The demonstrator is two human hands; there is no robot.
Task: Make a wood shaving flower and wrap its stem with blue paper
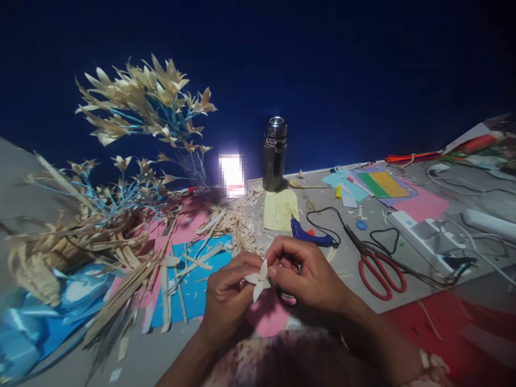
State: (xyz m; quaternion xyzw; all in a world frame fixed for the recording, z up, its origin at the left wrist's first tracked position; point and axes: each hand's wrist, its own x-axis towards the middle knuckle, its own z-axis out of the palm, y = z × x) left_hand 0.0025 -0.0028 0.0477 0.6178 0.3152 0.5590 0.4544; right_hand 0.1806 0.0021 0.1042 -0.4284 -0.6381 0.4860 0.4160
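Observation:
A small cream flower with pointed petals point(261, 280) is held between both hands at the centre front. My left hand point(231, 285) is closed round its left side, fingers curled. The thumb and forefinger of my right hand point(308, 274) pinch at the flower's right side. A dark-handled tool point(288, 295) shows partly under my right hand; its blades are hidden. Below the hands lies pink paper point(268, 317). Just beyond them a blue glue gun point(310, 235) lies by a yellow paper point(281, 209).
Red-handled scissors point(381, 271) and a white power strip point(421, 242) lie right. A dark flask point(274, 156) stands behind. Flower stems point(141, 102), dry husk strips point(124, 279) and blue paper point(193, 279) are left. Coloured sheets point(382, 184) lie back right.

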